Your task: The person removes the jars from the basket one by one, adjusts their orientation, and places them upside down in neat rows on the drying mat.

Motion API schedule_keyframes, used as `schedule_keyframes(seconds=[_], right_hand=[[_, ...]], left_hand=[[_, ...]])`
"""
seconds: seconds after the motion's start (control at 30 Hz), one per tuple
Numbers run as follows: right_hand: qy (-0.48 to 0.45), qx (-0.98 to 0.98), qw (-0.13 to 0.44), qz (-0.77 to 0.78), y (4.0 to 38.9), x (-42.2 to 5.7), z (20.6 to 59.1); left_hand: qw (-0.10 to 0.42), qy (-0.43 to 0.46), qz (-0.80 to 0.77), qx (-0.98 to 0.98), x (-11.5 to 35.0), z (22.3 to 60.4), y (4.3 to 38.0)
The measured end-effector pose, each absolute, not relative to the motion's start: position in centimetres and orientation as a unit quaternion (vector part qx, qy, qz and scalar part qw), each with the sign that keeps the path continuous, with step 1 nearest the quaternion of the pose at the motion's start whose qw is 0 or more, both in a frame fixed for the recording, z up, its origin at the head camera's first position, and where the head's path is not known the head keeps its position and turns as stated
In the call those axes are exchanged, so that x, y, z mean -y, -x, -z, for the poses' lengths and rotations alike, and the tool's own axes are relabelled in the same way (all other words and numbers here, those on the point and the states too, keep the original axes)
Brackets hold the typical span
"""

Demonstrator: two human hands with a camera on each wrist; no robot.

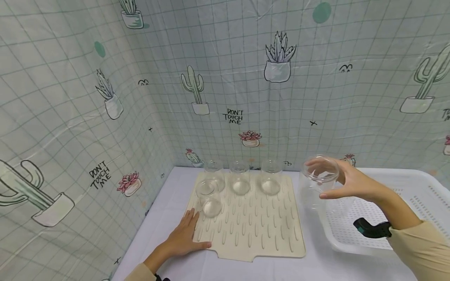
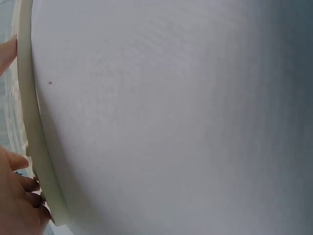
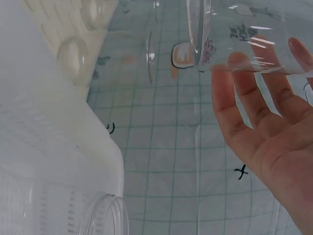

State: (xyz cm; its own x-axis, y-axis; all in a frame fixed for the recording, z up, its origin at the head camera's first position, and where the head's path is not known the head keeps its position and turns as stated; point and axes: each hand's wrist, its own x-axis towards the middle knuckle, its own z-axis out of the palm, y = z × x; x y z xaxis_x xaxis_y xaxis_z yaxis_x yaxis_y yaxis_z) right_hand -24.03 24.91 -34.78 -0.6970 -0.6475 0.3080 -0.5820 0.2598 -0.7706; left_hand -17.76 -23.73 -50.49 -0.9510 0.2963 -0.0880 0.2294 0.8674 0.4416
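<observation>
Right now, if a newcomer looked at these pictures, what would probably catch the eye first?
Probably the cactus-printed cloth behind the table, with its bold "DON'T TOUCH ME" lettering. Next might come the four clear cups on the beige mat, three at the back and one nearer at the left. Near the white basket, the right hand holds another clear cup, while the left hand touches the mat's left edge.

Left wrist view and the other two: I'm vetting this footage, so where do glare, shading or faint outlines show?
Left wrist: a soft shadow lies on the tablecloth beside the mat, and the picture's right side darkens; right wrist: bright glare streaks on the cup in the right hand; head: the clear cups on the mat have faint outlines.
</observation>
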Motion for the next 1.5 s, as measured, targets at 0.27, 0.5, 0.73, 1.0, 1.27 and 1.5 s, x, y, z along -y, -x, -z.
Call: schedule_keyframes(seconds=[0.27,0.5,0.73,1.0,1.27,1.5], right_hand=[[0.401,-0.784,0.050,0.471,24.7,-22.7,35.2],[0.399,-0.790,0.057,0.462,25.1,-21.0,35.6],[0.410,-0.788,0.059,0.456,25.2,-19.4,36.0],[0.404,-0.793,0.060,0.453,25.2,-17.7,36.5],[0.400,-0.789,0.065,0.461,25.4,-16.3,36.6],[0.392,-0.798,0.053,0.454,25.2,-15.2,36.7]], left_hand=[[0.080,-0.134,-0.258,-0.953,24.4,49.6,18.1],[0.068,-0.119,-0.283,-0.949,25.0,48.3,18.4],[0.052,-0.128,-0.306,-0.942,25.3,45.3,18.5],[-0.002,-0.144,-0.343,-0.928,24.9,41.6,18.5],[-0.035,-0.171,-0.377,-0.910,22.9,38.6,18.7],[-0.037,-0.195,-0.413,-0.889,20.0,36.4,18.6]])
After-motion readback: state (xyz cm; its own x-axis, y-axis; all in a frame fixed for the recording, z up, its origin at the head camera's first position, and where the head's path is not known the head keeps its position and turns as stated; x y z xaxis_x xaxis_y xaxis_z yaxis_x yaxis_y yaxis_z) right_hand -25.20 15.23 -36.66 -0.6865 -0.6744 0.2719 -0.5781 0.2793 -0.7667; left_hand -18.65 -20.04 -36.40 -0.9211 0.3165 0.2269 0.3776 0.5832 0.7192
